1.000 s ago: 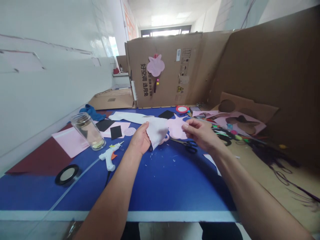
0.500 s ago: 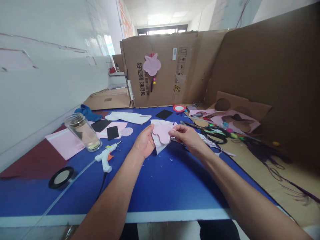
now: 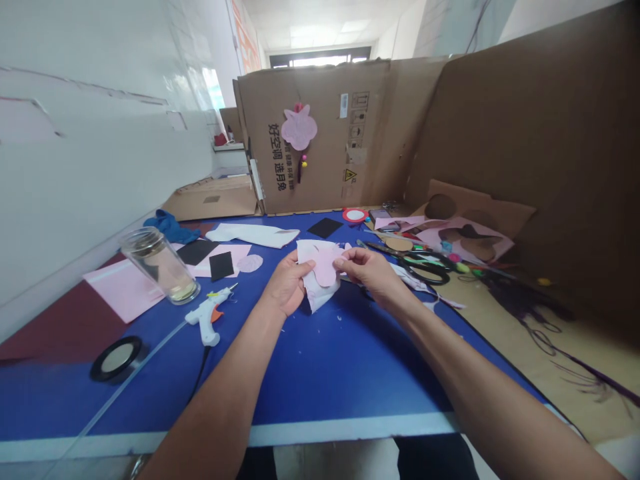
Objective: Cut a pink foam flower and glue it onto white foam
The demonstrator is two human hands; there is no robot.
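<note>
Above the middle of the blue table, a pink cloud-shaped cutout (image 3: pixel 326 265) lies over a piece of white fabric (image 3: pixel 315 299) with a cut edge. My left hand (image 3: pixel 287 285) is closed on both from the left, its thumb pressed on top of the cutout. Thumb and fingertips of my right hand (image 3: pixel 367 268) pinch the cutout's right side. Just behind that hand lie large black-handled scissors (image 3: pixel 425 270). How the cutout and fabric meet underneath is hidden.
Left on the table are a glass jar (image 3: pixel 163 267), a hot glue gun (image 3: pixel 207 316), black tape (image 3: pixel 117 359) and pink sheets (image 3: pixel 123 290). A cardboard wall (image 3: pixel 380 133) closes the back, a pink ornament (image 3: pixel 299 128) hanging on it. Scraps and beads crowd the right.
My left thumb has moved from the cutout's edge onto its top, covering its left part. My right hand keeps its pinch. The whole view has shifted slightly.
</note>
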